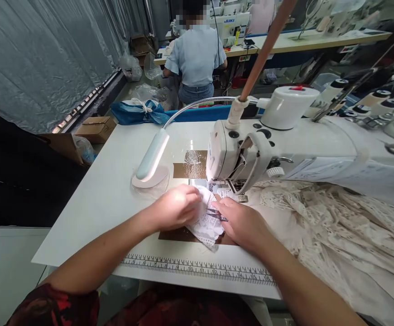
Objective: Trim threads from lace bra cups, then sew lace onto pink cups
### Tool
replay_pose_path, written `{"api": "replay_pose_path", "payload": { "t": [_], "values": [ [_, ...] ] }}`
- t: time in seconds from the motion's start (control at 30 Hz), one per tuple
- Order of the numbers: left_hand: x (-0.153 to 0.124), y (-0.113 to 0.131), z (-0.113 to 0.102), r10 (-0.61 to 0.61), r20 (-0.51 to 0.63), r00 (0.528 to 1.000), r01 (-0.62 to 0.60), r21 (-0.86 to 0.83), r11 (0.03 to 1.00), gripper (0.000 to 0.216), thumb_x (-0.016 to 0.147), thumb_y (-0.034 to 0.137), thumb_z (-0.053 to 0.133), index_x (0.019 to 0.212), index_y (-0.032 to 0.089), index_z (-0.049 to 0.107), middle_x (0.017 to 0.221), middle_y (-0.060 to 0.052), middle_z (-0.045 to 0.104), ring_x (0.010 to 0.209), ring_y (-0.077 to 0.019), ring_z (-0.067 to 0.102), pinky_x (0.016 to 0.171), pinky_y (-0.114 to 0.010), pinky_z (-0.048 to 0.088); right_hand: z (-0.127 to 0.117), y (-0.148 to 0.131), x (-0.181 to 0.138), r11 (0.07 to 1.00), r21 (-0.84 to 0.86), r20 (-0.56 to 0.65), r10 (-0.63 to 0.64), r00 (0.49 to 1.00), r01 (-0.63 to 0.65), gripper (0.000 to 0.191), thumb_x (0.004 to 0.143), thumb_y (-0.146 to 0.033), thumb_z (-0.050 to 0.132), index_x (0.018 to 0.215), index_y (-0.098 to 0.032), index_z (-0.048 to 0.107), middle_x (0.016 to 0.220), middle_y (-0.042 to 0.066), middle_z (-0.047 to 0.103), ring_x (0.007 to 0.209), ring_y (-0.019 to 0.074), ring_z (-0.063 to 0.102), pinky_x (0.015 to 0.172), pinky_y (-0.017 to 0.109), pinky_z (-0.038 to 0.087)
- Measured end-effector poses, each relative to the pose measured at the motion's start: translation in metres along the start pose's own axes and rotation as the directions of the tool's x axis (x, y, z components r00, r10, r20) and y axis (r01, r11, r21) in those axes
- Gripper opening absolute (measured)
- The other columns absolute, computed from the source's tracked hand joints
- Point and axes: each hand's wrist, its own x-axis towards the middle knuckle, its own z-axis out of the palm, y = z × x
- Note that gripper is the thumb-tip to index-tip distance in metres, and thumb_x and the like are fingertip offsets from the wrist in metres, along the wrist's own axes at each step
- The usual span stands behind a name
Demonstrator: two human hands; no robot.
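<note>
My left hand [180, 206] is closed on the left edge of a white lace piece [208, 228] in front of the sewing machine. Small thread snips [217, 214] sit in my right hand [239, 221], their pointed blades directed left over the lace. The lace hangs in a narrow, pointed shape over a brown patch on the table. Just behind both hands is the needle area of the white sewing machine [229, 149]. Whether the blades touch the lace or a thread, I cannot tell.
A lamp [152, 154] on a bendy metal neck reaches over the table's left side, above a round pale pad [151, 179]. Cream lace fabric [319, 226] is heaped on the right. A printed ruler [197, 269] runs along the front edge. Another person [197, 56] sits ahead.
</note>
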Motion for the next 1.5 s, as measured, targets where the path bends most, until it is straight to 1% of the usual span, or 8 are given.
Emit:
{"api": "replay_pose_path", "payload": {
  "t": [0.3, 0.43, 0.53, 0.77, 0.97, 1.13, 1.33, 1.5],
  "values": [
    [-0.008, -0.003, 0.018, -0.017, 0.055, 0.998, 0.01, 0.13, 0.991, 0.046, 0.081, 0.03, 0.058, 0.122, 0.01, 0.055, 0.131, -0.02, 0.052, 0.119, -0.0331, 0.05, 0.096, -0.047, 0.046, 0.004, 0.001, 0.0, 0.999, 0.043, -0.061, -0.009, 0.998, 0.012, 0.042, 0.076, -0.009, 0.051, 0.114, -0.023, 0.064, 0.097, 0.004, 0.07, 0.084, 0.0191, 0.065, 0.065, 0.026, 0.044],
    [-0.009, -0.007, 0.012, 0.017, 0.102, 0.995, -0.027, 0.102, 0.994, 0.049, 0.08, 0.026, 0.058, 0.126, 0.011, 0.054, 0.137, -0.019, 0.049, 0.124, -0.0335, 0.047, 0.102, -0.048, 0.041, 0.004, 0.001, -0.001, 0.992, 0.09, -0.097, -0.075, 0.992, 0.084, 0.022, 0.08, -0.014, 0.05, 0.091, -0.023, 0.067, 0.085, 0.002, 0.068, 0.076, 0.0169, 0.063, 0.062, 0.025, 0.042],
    [-0.009, -0.01, 0.008, 0.139, 0.165, 0.976, -0.145, 0.021, 0.989, 0.045, 0.081, 0.023, 0.055, 0.126, 0.015, 0.056, 0.137, -0.015, 0.052, 0.126, -0.0303, 0.048, 0.106, -0.048, 0.036, 0.004, 0.001, -0.002, 0.989, 0.116, -0.135, -0.081, 0.988, 0.097, 0.019, 0.081, -0.016, 0.048, 0.073, -0.022, 0.064, 0.074, 0.001, 0.064, 0.065, 0.015, 0.058, 0.058, 0.024, 0.04],
    [-0.006, -0.014, 0.003, 0.205, 0.211, 0.956, -0.194, -0.073, 0.978, 0.04, 0.082, 0.03, 0.057, 0.121, 0.018, 0.06, 0.136, -0.013, 0.053, 0.125, -0.0291, 0.049, 0.11, -0.05, 0.031, 0.009, 0.0, 0.0, 0.996, 0.042, -0.137, -0.069, 0.988, 0.076, 0.041, 0.079, -0.014, 0.049, 0.118, -0.022, 0.061, 0.095, 0.003, 0.068, 0.078, 0.0174, 0.063, 0.061, 0.026, 0.043],
    [-0.003, -0.008, 0.012, 0.014, 0.034, 0.999, -0.015, 0.022, 1.0, 0.036, 0.092, 0.038, 0.046, 0.107, 0.011, 0.063, 0.122, -0.018, 0.058, 0.11, -0.0289, 0.056, 0.092, -0.044, 0.048, 0.008, -0.004, -0.001, 0.998, -0.029, -0.094, -0.054, 0.994, 0.052, 0.041, 0.077, -0.011, 0.051, 0.114, -0.022, 0.063, 0.094, 0.003, 0.069, 0.077, 0.0178, 0.064, 0.059, 0.026, 0.043],
    [0.001, -0.01, 0.016, 0.053, 0.056, 0.997, -0.058, 0.097, 0.994, 0.034, 0.086, 0.036, 0.055, 0.108, 0.011, 0.059, 0.125, -0.02, 0.055, 0.115, -0.0313, 0.053, 0.094, -0.047, 0.047, 0.01, -0.005, 0.0, 0.999, -0.038, -0.079, -0.023, 0.997, 0.02, 0.04, 0.078, -0.013, 0.052, 0.116, -0.022, 0.063, 0.097, 0.004, 0.07, 0.078, 0.0193, 0.066, 0.061, 0.027, 0.046],
    [0.008, -0.021, 0.017, 0.108, 0.105, 0.989, -0.122, 0.134, 0.983, 0.05, 0.086, 0.037, 0.054, 0.129, 0.011, 0.049, 0.135, -0.018, 0.05, 0.121, -0.0309, 0.05, 0.1, -0.046, 0.044, 0.008, -0.008, 0.003, 0.997, -0.067, -0.044, 0.027, 0.999, -0.03, 0.052, 0.08, -0.016, 0.053, 0.132, -0.019, 0.052, 0.112, 0.007, 0.068, 0.083, 0.022, 0.067, 0.065, 0.031, 0.05],
    [0.01, -0.023, 0.016, 0.12, 0.093, 0.988, -0.132, 0.128, 0.983, 0.048, 0.085, 0.04, 0.056, 0.123, 0.01, 0.056, 0.129, -0.02, 0.052, 0.116, -0.0316, 0.051, 0.095, -0.045, 0.047, 0.006, -0.01, 0.005, 0.996, -0.076, -0.021, 0.051, 0.998, -0.053, 0.047, 0.081, -0.015, 0.052, 0.128, -0.019, 0.055, 0.104, 0.006, 0.069, 0.08, 0.0227, 0.067, 0.061, 0.032, 0.049]
  ]
}}
